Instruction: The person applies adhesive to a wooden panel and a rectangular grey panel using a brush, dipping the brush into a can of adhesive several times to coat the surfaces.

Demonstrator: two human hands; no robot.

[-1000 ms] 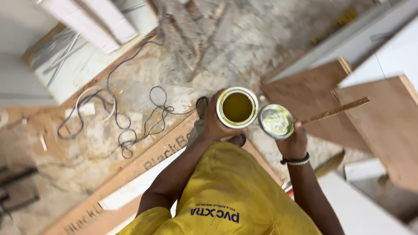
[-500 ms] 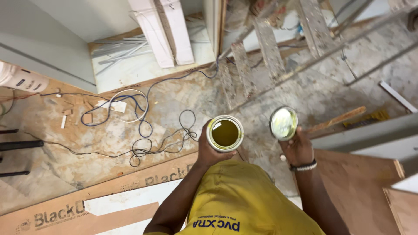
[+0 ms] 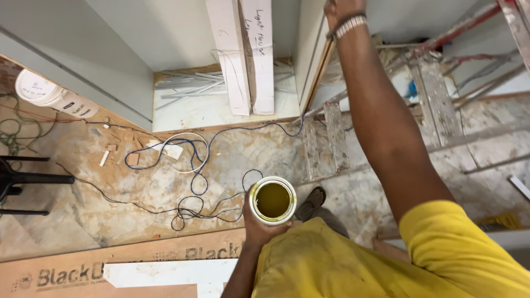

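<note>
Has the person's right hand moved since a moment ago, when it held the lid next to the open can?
Yes. The right hand has gone up and away from the can, which stays in the left hand; it now reaches toward the white panel edge above.

The tin [image 3: 272, 200] has a pale cream rim and holds a dark olive-yellow liquid. The shirt [image 3: 353, 265] is bright yellow with grey smudges. The bracelet [image 3: 351, 25] is silver-white. The floor [image 3: 138, 193] is mottled beige and grey, dusted with brown. The cable [image 3: 193, 165] looping over it is blue and black, with one white loop. The board [image 3: 99, 265] is reddish brown with dark lettering. The tub [image 3: 47, 94] is white with a blue-marked label. The ladder [image 3: 436, 99] is grey with red-painted rails.
</note>
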